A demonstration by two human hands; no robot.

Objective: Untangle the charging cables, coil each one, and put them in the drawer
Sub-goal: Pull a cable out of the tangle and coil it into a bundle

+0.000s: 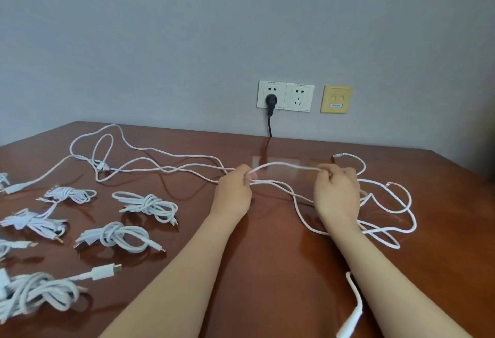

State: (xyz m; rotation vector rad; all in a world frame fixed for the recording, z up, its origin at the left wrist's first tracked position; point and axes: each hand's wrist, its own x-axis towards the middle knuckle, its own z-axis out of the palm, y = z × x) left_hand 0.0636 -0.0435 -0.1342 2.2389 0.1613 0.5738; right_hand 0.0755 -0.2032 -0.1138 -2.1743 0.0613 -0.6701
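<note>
Long white charging cables (166,167) lie tangled across the brown table (267,270), looping at the far left and again at the right (393,212). My left hand (234,190) grips a bundle of these strands near the table's middle. My right hand (336,191) pinches the same cable, and a raised stretch of it (286,165) arcs between both hands. Several coiled white cables (146,205) lie in rows at the left. No drawer is in view.
A black plug and cord (270,112) hang from a white wall socket behind the table. A yellow wall plate (336,99) is to its right. A loose white cable end with a plug (353,308) lies near the front right edge.
</note>
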